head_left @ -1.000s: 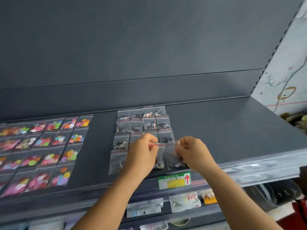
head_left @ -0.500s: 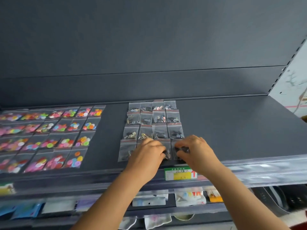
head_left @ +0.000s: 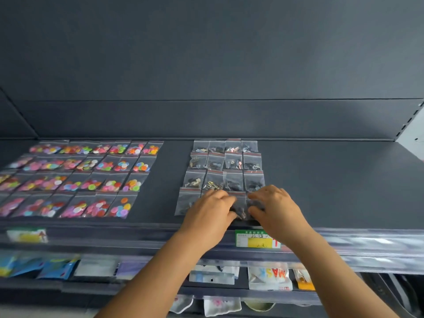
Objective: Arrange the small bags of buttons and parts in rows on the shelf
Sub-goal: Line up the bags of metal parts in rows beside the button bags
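Both hands have lowered: left hand [head_left: 210, 211] and right hand [head_left: 275, 208] fingers now press the front-row parts bags [head_left: 241, 206] flat near the shelf [head_left: 332, 184] front edge; below, a packet [head_left: 270, 275] reads "MASK"

A dark grey metal shelving unit [head_left: 321, 184] fills the view, its matte back panel [head_left: 206, 65] rising above. A clear plastic price rail [head_left: 367, 242] lines the front edge, holding a green-and-yellow label [head_left: 254, 239]. A slotted upright [head_left: 410, 118] stands at far right beside a pale wall [head_left: 416, 138].
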